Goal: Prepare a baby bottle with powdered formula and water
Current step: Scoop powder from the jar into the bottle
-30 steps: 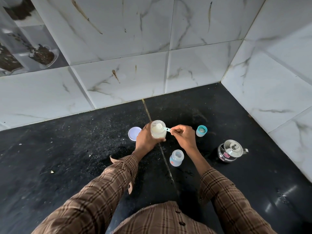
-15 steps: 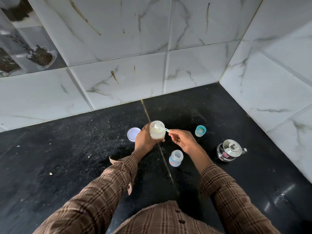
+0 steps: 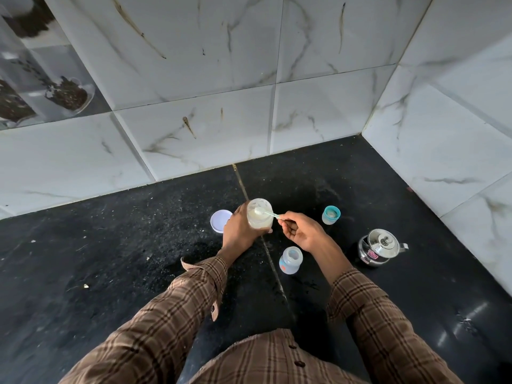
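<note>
one heaped scoop (image 3: 266, 212) pinched in your right hand (image 3: 303, 230) sits over the jar (image 3: 259, 216) (gripped by your left hand (image 3: 238, 231)); bottle (image 3: 290, 259) waits just right of it, so tilting early could spill powder.

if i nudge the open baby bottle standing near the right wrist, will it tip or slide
The baby bottle looks like clear, thin plastic with no visible liquid, so probably light. Standing upright on the glossy black counter, it would likely slide under a low push and tip under a high one.
</note>
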